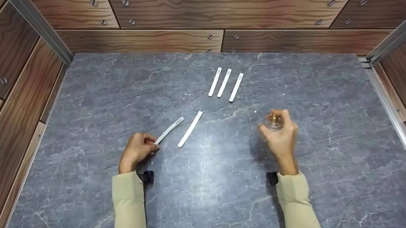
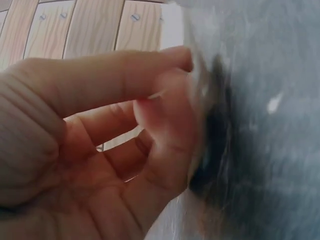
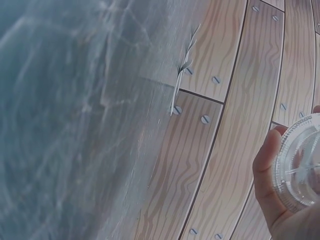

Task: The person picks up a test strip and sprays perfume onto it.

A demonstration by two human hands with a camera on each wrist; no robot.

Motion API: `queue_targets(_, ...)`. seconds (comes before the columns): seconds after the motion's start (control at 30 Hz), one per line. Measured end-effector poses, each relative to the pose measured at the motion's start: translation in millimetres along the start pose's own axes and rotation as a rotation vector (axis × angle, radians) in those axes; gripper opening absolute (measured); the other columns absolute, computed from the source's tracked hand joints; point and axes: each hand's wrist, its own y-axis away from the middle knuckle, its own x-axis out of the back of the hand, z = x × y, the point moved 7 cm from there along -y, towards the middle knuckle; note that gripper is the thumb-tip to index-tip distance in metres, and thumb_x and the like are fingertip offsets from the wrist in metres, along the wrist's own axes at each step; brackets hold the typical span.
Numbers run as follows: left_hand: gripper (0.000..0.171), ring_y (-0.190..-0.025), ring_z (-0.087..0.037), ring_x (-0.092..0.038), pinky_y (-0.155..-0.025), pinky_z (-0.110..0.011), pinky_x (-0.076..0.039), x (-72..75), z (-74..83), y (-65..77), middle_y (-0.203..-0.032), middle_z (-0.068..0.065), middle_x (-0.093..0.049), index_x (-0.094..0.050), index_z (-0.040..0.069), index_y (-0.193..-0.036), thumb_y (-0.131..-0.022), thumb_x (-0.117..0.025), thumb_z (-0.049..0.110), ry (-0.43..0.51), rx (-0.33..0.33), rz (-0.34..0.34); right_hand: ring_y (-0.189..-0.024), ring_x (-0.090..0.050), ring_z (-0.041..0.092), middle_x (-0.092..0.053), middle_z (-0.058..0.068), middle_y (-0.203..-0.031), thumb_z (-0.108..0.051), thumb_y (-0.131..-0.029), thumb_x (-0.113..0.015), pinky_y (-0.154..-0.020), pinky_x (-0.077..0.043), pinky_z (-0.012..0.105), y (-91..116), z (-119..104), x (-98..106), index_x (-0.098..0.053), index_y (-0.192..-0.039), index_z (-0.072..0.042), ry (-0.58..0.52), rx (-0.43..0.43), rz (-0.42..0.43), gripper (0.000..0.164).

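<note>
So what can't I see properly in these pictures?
Head view: printing on some white strips, too small.
Head view: near end of the held strip, covered by the left hand.
Head view: part of the clear bottle, behind the right hand.
Right wrist view: bottle partly cut off by the right edge.

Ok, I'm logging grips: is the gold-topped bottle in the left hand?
No, the right hand holds the gold-topped bottle; the left hand pinches a white strip.
</note>
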Motion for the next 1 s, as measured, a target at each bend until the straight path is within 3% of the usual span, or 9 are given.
queue_targets(0.13,0.012,-0.059,-0.008,-0.056,-0.053,-0.017,-0.048,0.5,6.1,1.5,-0.073,-0.002,-0.066,-0.071,-0.013,-0.099,-0.090,-0.068,-0.006,0.074,-0.018,0.054,-0.077,-0.061,0.006,-0.069,0.021,-0.085,0.021,-0.066,-0.076,-0.070,-0.051,0.015,0.6,0.1,-2.0,-0.061,-0.099,0.013,-0.003,0.005,-0.004,0.037)
queue_targets(0.23,0.013,-0.061,-0.008,-0.055,-0.055,-0.017,-0.046,-1.8,15.9,2.9,-0.077,-0.005,-0.068,-0.072,-0.013,-0.100,-0.092,-0.067,-0.003,0.077,-0.061,0.117,-0.077,-0.061,0.005,-0.068,0.022,-0.084,0.022,-0.066,-0.076,-0.069,-0.052,0.014,2.6,0.7,-3.6,-0.060,-0.099,0.013,-0.012,0.000,-0.013,0.038)
queue_targets(0.37,0.011,-0.060,-0.007,-0.057,-0.055,-0.018,-0.050,-13.4,33.2,5.4,-0.076,-0.008,-0.069,-0.071,-0.013,-0.097,-0.092,-0.068,-0.004,0.129,-0.127,0.156,-0.077,-0.061,0.005,-0.068,0.021,-0.084,0.022,-0.065,-0.077,-0.066,-0.054,0.014,4.7,1.6,-5.0,-0.060,-0.099,0.014,-0.016,-0.011,-0.026,0.039)
queue_targets(0.47,0.009,-0.056,-0.008,-0.060,-0.054,-0.024,-0.057,-29.1,46.2,5.5,-0.074,-0.012,-0.069,-0.070,-0.015,-0.097,-0.091,-0.067,-0.009,0.229,-0.163,0.132,-0.077,-0.061,0.005,-0.068,0.020,-0.084,0.021,-0.065,-0.077,-0.067,-0.053,0.013,3.3,0.7,-5.8,-0.060,-0.100,0.013,-0.017,-0.006,-0.025,0.040)
queue_targets(0.63,0.011,-0.054,-0.011,-0.064,-0.053,-0.028,-0.060,-60.2,64.5,5.6,-0.075,-0.020,-0.070,-0.066,-0.018,-0.101,-0.093,-0.062,-0.013,0.331,-0.197,0.032,-0.077,-0.060,0.006,-0.068,0.020,-0.084,0.020,-0.065,-0.078,-0.069,-0.052,0.013,1.9,0.1,-5.4,-0.061,-0.100,0.012,-0.013,0.009,-0.018,0.040)
queue_targets(0.8,0.014,-0.056,-0.011,-0.065,-0.055,-0.026,-0.061,-80.7,76.9,6.4,-0.075,-0.021,-0.070,-0.063,-0.018,-0.106,-0.094,-0.060,-0.012,0.358,-0.201,-0.026,-0.077,-0.061,0.007,-0.069,0.020,-0.084,0.020,-0.064,-0.079,-0.070,-0.051,0.013,2.1,0.8,-6.7,-0.062,-0.099,0.011,0.004,0.004,-0.023,0.040)
queue_targets(1.0,0.015,-0.054,-0.012,-0.065,-0.057,-0.041,-0.062,-97.2,87.8,7.8,-0.072,-0.017,-0.071,-0.064,-0.015,-0.108,-0.095,-0.061,-0.008,0.319,-0.238,-0.064,-0.078,-0.061,0.005,-0.069,0.020,-0.084,0.020,-0.063,-0.079,-0.071,-0.050,0.012,3.0,-0.3,-6.3,-0.063,-0.099,0.011,0.008,0.013,-0.012,0.040)
